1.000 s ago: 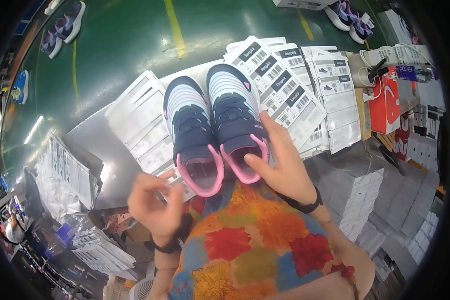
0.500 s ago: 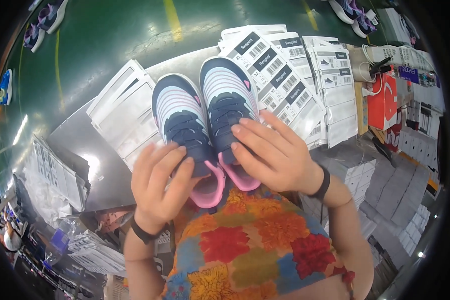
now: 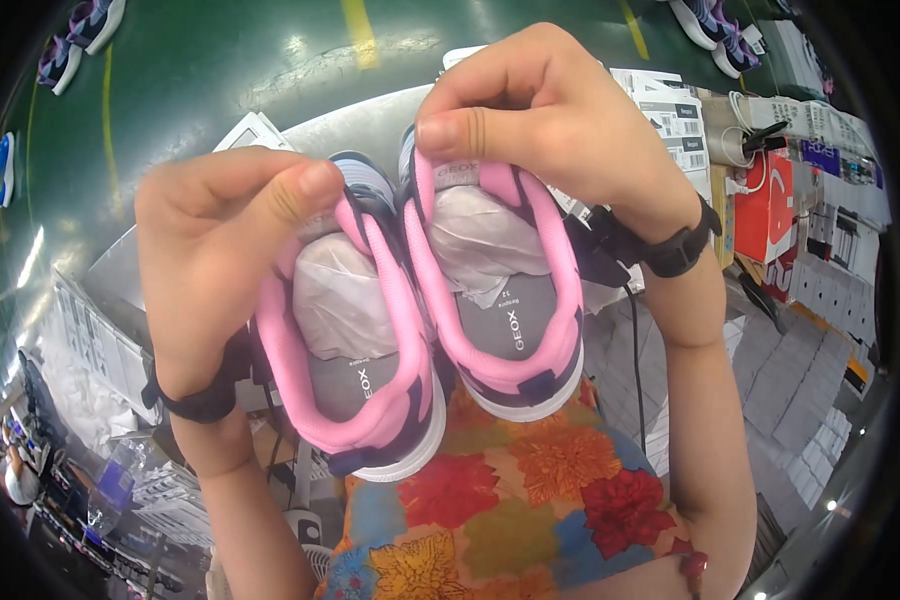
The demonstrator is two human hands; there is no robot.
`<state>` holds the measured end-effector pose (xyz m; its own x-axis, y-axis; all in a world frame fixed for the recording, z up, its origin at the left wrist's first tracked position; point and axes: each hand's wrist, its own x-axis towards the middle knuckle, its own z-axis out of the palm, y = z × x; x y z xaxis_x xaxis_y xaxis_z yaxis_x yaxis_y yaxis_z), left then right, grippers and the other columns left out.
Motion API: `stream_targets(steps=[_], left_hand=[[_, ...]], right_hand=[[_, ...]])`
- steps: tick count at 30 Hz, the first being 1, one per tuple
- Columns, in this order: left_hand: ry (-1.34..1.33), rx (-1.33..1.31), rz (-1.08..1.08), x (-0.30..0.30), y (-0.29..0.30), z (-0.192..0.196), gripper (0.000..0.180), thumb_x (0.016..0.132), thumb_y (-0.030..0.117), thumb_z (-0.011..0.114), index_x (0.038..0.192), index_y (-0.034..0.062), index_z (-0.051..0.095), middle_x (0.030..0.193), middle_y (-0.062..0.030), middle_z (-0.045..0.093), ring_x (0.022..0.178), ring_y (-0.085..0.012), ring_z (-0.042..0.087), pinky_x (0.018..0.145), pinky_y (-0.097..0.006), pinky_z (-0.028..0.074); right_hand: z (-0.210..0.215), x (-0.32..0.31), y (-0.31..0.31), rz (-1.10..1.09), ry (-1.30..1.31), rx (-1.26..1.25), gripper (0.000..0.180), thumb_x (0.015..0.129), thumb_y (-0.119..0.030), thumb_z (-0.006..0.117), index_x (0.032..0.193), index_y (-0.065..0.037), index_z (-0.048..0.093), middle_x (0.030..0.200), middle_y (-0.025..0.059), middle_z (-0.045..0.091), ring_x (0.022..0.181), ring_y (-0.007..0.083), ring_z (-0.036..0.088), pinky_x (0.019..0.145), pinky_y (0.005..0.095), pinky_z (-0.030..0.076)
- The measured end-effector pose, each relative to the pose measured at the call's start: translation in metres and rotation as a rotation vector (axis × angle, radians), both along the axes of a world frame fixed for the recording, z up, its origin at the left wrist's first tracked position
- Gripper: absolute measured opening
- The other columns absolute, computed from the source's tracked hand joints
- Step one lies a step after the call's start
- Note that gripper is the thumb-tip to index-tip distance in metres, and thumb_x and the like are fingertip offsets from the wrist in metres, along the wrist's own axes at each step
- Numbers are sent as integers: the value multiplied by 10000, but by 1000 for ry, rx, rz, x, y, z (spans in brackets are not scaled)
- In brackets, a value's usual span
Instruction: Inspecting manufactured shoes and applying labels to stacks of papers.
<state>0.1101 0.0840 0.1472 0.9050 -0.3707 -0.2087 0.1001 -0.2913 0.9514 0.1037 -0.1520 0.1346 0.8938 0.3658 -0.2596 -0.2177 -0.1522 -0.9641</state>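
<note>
Two dark blue sneakers with pink linings, the left sneaker (image 3: 288, 400) and the right sneaker (image 3: 562, 265), stand side by side, heels toward me. Each holds crumpled white paper: paper wad (image 3: 345, 300) in the left, paper wad (image 3: 485, 235) in the right, with grey insoles showing behind. Thumb and fingers of my left hand (image 3: 195, 250) pinch the top of the left tongue. My right hand (image 3: 590, 140) grips the right tongue the same way. The hands partly hide both toes.
A metal table (image 3: 370, 115) lies under the sneakers. White label sheets (image 3: 675, 120) are at its right; a stack of paper sheets (image 3: 100, 320) sits at the left. Further right are an orange-red box (image 3: 765, 205) and cables. More sneakers (image 3: 95, 25) stand on the green floor.
Both sneakers have come closer and tilted, so their pink openings and paper wads now show. My hands have moved from the laces to pinching the tongues.
</note>
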Motion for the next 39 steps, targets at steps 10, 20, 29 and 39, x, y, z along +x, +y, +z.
stream_targets(steps=[10,20,29,39], left_hand=[[-116,207,84,-15,-5,-2,102,803,81,721,813,-21,731,684,-45,681,609,-67,579,560,-210,437],[-280,240,12,-105,9,-44,668,643,-40,735,1283,47,565,1323,-256,538,1196,-387,560,935,-383,494],[-282,394,-46,-68,11,35,621,606,-90,672,1222,-64,599,964,-187,710,829,-153,675,774,-252,509],[-223,-267,532,-60,2,21,560,743,-57,596,1295,-44,500,1081,-165,656,971,-219,662,841,-323,530]], right_hand=[[-11,-17,8,-99,-327,-246,116,797,-108,667,799,-6,721,625,61,637,552,137,602,642,293,525],[-23,-118,6,-43,-680,-708,552,662,-91,758,1185,-12,597,1199,221,600,896,336,667,837,411,554],[34,-81,1,-59,-586,-580,534,678,43,653,1208,-1,621,1008,200,701,688,233,693,670,281,548],[-46,-106,7,-585,47,633,573,885,36,572,1420,-6,371,1297,116,569,1130,172,583,970,291,471]])
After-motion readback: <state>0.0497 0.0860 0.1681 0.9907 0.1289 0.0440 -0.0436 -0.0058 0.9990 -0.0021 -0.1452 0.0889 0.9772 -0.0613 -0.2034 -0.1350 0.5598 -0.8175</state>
